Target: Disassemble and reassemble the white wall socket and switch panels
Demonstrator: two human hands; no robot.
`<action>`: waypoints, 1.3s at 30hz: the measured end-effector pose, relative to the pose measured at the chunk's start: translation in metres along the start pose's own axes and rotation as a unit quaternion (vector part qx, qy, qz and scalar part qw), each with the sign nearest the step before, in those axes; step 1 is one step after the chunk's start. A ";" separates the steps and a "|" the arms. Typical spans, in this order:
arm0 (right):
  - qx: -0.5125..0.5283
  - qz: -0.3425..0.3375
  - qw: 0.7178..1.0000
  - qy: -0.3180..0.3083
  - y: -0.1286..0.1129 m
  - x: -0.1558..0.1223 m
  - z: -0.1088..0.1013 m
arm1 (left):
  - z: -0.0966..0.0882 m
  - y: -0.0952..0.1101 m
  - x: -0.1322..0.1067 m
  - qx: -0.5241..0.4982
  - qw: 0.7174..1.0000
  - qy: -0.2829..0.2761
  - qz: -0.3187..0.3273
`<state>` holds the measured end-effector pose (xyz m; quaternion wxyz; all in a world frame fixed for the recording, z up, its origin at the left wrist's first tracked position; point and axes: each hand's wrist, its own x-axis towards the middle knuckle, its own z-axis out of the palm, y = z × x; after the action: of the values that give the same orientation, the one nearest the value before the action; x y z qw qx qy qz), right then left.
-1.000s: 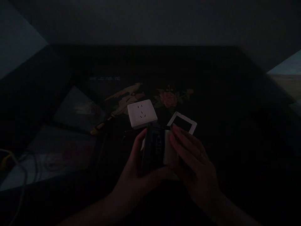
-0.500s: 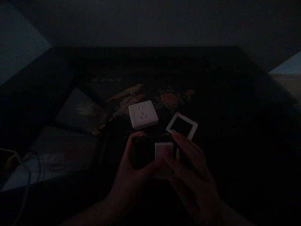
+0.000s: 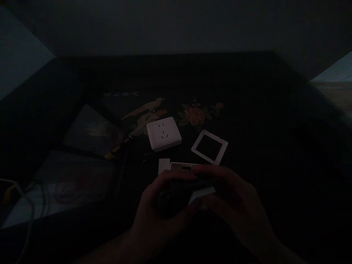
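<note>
The scene is very dim. In the head view my left hand and my right hand are closed around opposite sides of a dark, boxy part. A white block sits in it, tilted, with both thumbs close to or on it. Fingers hide much of the part, so its exact kind does not show. Just beyond my fingertips lie a white plate with openings and a small white flat piece. A white square frame rests beyond my right hand.
A white wall socket lies on the dark, flower-printed table. To its left is a screwdriver with a yellow-and-black handle; thin screws lie near it. A pale cable hangs at the left.
The dark part has been tilted and brought lower. My right hand has gone from fingers on the white block to gripping the right side. The white plate behind has come into view.
</note>
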<state>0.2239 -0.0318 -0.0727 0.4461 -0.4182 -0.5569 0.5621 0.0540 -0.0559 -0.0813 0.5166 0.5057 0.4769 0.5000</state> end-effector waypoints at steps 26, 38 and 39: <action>-0.038 0.045 0.998 0.020 0.008 0.003 0.003 | -0.001 -0.004 -0.003 -0.161 0.978 -0.059 -0.118; -0.027 0.033 0.998 0.037 0.011 -0.001 0.004 | -0.002 -0.009 -0.003 -0.130 0.983 -0.062 -0.112; -0.030 0.029 0.998 0.038 0.010 -0.002 0.004 | -0.001 -0.009 -0.003 -0.131 0.983 -0.064 -0.108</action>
<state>0.2205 -0.0340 -0.0830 0.4374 -0.4688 -0.5438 0.5415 0.0530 -0.0586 -0.0906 0.6590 0.4099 0.4250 0.4659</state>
